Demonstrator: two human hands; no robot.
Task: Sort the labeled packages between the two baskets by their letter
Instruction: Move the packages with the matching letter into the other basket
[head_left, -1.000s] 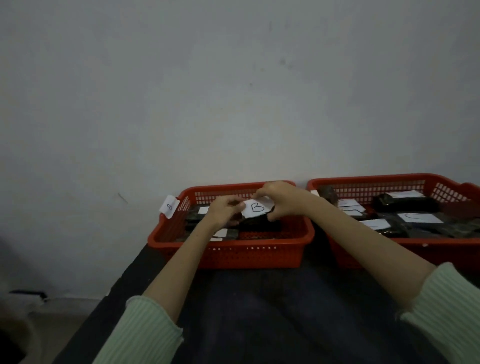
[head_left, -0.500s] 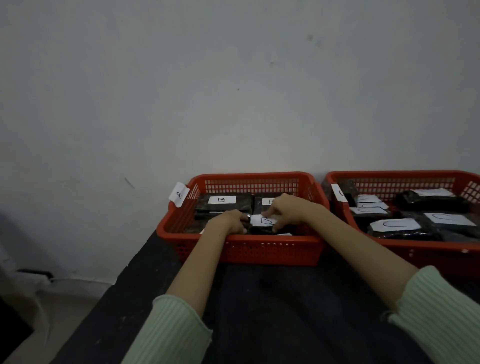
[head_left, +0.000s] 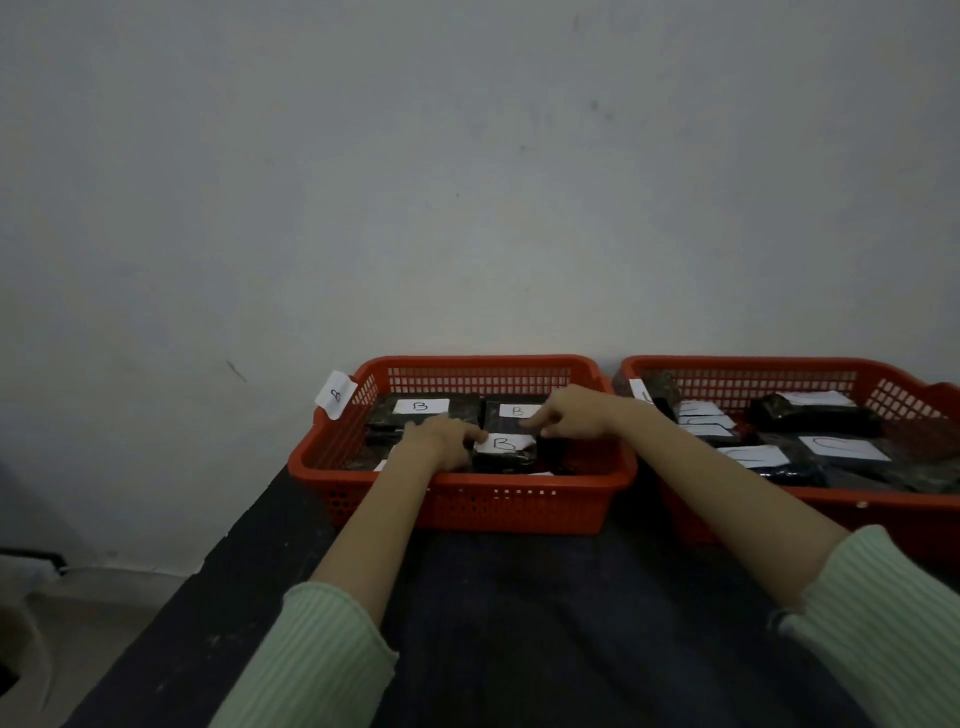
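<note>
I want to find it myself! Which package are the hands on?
Look in the left red plastic basket, tagged B. Near its front lies a dark wrapped package with a white B label. Unlike the two B packages behind, it sits between both hands' fingertips.

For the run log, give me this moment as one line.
step: placing B package | basket: left basket | left hand: on package | right hand: fingertips on package
</note>
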